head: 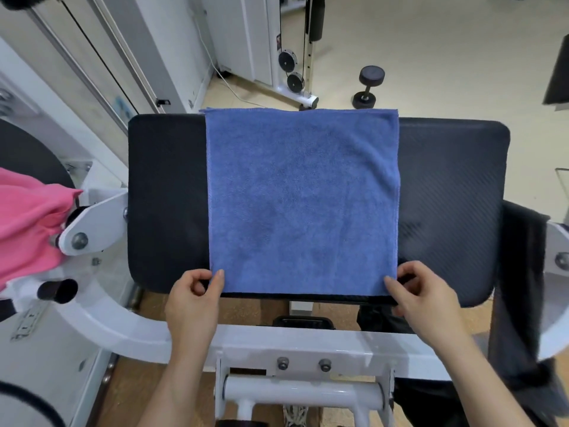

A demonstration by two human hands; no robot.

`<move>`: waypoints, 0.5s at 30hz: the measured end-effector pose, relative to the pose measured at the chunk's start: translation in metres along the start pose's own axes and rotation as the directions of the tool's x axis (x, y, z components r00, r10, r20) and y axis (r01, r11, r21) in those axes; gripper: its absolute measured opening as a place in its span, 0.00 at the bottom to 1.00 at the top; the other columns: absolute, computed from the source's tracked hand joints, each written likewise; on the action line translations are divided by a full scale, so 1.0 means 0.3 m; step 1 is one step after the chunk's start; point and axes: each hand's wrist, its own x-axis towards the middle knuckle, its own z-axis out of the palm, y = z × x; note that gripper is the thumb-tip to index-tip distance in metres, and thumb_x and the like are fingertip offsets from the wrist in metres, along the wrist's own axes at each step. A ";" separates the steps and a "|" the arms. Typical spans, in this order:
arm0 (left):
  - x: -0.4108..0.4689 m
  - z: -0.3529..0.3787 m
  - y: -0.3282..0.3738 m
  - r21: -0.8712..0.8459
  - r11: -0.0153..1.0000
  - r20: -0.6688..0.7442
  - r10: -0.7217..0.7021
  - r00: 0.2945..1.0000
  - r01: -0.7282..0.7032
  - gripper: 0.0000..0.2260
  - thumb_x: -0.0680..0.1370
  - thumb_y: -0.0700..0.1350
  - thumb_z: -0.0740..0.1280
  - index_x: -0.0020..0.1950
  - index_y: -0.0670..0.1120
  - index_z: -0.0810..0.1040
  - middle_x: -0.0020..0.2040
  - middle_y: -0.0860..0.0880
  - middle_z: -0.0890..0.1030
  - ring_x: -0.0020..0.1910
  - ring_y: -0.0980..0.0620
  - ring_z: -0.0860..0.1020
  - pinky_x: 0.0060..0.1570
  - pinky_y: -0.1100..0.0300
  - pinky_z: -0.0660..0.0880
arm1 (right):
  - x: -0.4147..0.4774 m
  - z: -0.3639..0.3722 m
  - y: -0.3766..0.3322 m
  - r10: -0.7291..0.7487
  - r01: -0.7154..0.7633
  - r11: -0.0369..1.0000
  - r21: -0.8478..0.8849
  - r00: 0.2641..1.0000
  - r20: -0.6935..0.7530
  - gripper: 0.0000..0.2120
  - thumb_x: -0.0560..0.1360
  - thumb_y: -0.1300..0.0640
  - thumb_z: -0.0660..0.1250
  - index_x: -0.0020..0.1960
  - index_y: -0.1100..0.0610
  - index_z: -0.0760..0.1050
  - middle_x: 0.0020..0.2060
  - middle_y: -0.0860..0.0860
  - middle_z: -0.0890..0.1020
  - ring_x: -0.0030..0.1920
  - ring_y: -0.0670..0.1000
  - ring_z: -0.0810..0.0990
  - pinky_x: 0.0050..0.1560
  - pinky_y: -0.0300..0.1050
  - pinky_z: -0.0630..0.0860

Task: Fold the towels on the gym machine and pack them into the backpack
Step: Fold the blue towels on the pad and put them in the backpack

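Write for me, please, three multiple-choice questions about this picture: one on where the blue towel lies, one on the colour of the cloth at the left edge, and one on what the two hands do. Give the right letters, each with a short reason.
1. Where does the blue towel lie?
A. On the floor
B. Spread flat on the black pad of the machine
C. Inside a bag

2. What colour is the cloth at the left edge of the view?
A. Green
B. Pink
C. Yellow

3. What do the left hand and the right hand do?
A. Each pinches a near corner of the blue towel
B. Both hang free
C. Both press flat on the towel's middle

Answers: 1 B, the towel covers the middle of the pad. 2 B, the cloth draped there is bright pink. 3 A, the fingers of each hand close on one near corner.
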 end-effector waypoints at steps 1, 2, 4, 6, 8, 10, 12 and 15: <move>0.002 -0.002 -0.006 0.004 1.000 0.016 -0.019 1.000 0.019 0.07 0.75 0.53 0.71 0.42 0.52 0.79 0.39 0.45 0.79 0.38 0.50 0.75 0.39 0.54 0.72 | 0.001 -0.004 0.005 0.007 -0.007 1.000 -0.010 1.000 0.018 0.07 0.74 0.54 0.70 0.39 0.52 0.75 0.28 0.52 0.79 0.24 0.48 0.80 0.38 0.52 0.78; 0.002 -0.004 -0.011 -0.013 0.999 0.049 -0.050 0.998 0.051 0.08 0.75 0.54 0.71 0.42 0.51 0.79 0.38 0.45 0.79 0.36 0.50 0.76 0.39 0.53 0.73 | 0.002 -0.008 0.011 0.027 -0.027 1.000 -0.011 0.998 0.048 0.07 0.75 0.53 0.70 0.39 0.53 0.75 0.28 0.51 0.78 0.24 0.49 0.81 0.38 0.53 0.79; 0.002 -0.011 -0.017 -0.095 0.986 0.139 -0.121 0.983 0.135 0.11 0.75 0.54 0.71 0.43 0.47 0.80 0.33 0.46 0.79 0.33 0.50 0.76 0.39 0.51 0.75 | 0.001 -0.013 0.024 0.088 -0.094 0.995 0.038 0.987 0.137 0.07 0.75 0.53 0.70 0.40 0.54 0.77 0.27 0.50 0.78 0.24 0.52 0.80 0.38 0.54 0.81; 0.001 -0.020 -0.016 -0.182 0.963 0.199 -0.164 0.966 0.201 0.10 0.76 0.51 0.71 0.46 0.44 0.80 0.32 0.47 0.82 0.33 0.50 0.80 0.37 0.55 0.77 | -0.002 -0.012 0.025 0.158 -0.189 0.972 0.139 0.965 0.208 0.06 0.76 0.54 0.70 0.43 0.56 0.78 0.30 0.54 0.81 0.26 0.57 0.82 0.38 0.53 0.81; -0.002 -0.027 -0.016 -0.259 0.937 0.210 -0.184 0.960 0.236 0.09 0.76 0.48 0.72 0.47 0.42 0.80 0.36 0.45 0.85 0.36 0.50 0.83 0.37 0.58 0.77 | -0.004 -0.010 0.024 0.192 -0.242 0.940 0.242 0.958 0.213 0.06 0.76 0.57 0.70 0.44 0.60 0.79 0.36 0.58 0.84 0.32 0.58 0.84 0.36 0.49 0.80; 0.001 -0.033 -0.018 -0.326 0.911 0.187 -0.199 0.962 0.252 0.09 0.75 0.46 0.73 0.45 0.41 0.80 0.37 0.44 0.84 0.35 0.51 0.82 0.38 0.59 0.77 | -0.003 -0.008 0.030 0.201 -0.251 0.906 0.341 0.964 0.175 0.07 0.75 0.59 0.71 0.43 0.64 0.79 0.37 0.59 0.85 0.36 0.55 0.85 0.36 0.44 0.78; 0.006 -0.033 -0.023 -0.386 0.885 0.156 -0.215 0.964 0.259 0.08 0.74 0.44 0.74 0.43 0.41 0.78 0.34 0.45 0.82 0.32 0.53 0.78 0.38 0.60 0.76 | -0.006 -0.006 0.038 0.239 -0.286 0.846 0.451 0.958 0.159 0.06 0.74 0.62 0.72 0.41 0.65 0.79 0.35 0.57 0.85 0.37 0.52 0.84 0.38 0.42 0.78; 0.011 -0.030 -0.037 -0.472 0.839 0.140 -0.233 0.962 0.272 0.09 0.73 0.40 0.74 0.41 0.45 0.74 0.33 0.47 0.78 0.31 0.53 0.77 0.34 0.63 0.76 | -0.008 0.004 0.059 0.294 -0.346 0.699 0.626 0.937 0.190 0.07 0.72 0.67 0.72 0.39 0.61 0.75 0.29 0.53 0.81 0.33 0.49 0.82 0.34 0.36 0.79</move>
